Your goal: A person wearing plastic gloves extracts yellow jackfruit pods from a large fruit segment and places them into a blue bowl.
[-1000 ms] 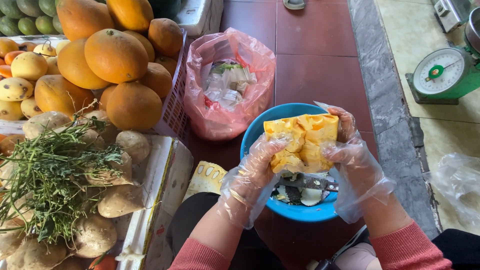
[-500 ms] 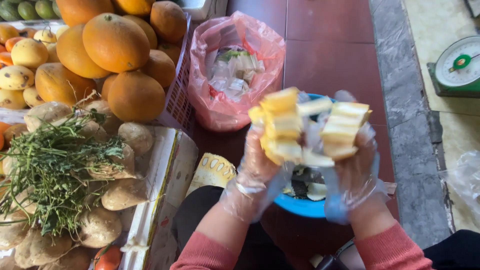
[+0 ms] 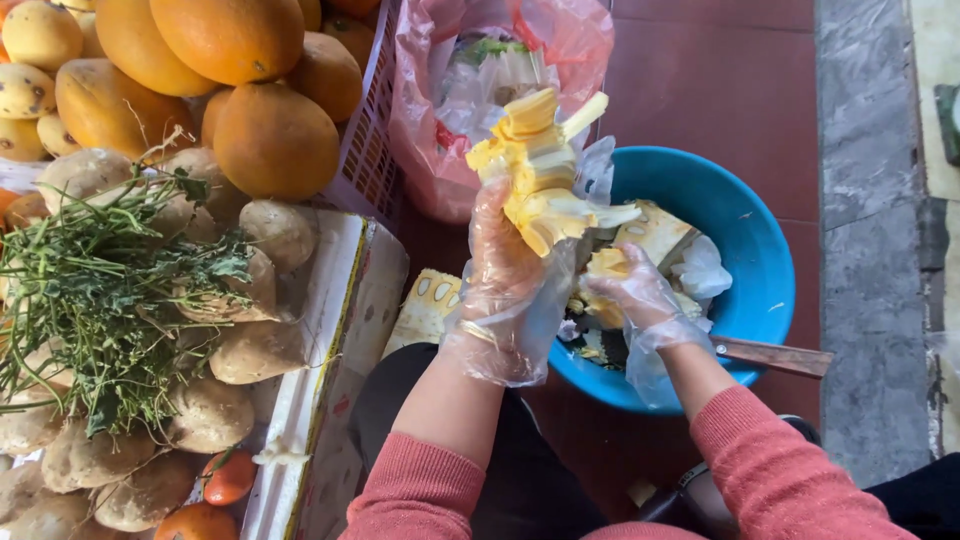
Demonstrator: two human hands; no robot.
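Observation:
My left hand [image 3: 510,285], in a clear plastic glove, holds up a torn piece of yellow jackfruit [image 3: 535,165] above the left rim of a blue plastic bowl [image 3: 745,240]. My right hand [image 3: 640,300], also gloved, is down inside the bowl, closed on a smaller yellow piece of the fruit [image 3: 608,268]. More fruit pieces and pale scraps [image 3: 660,235] lie in the bowl. A wooden knife handle [image 3: 775,355] sticks out over the bowl's right rim.
A pink plastic bag [image 3: 440,120] with scraps stands behind the bowl. To the left is a stall: orange fruits [image 3: 270,140] in a basket, brown tubers [image 3: 250,350] and green herbs [image 3: 110,290] on a white box [image 3: 345,330]. The floor is red tile with a grey strip [image 3: 870,200].
The fruit piece was held in both hands and pulled apart. Now my left hand keeps the big part raised while my right hand has dropped into the bowl with a smaller part.

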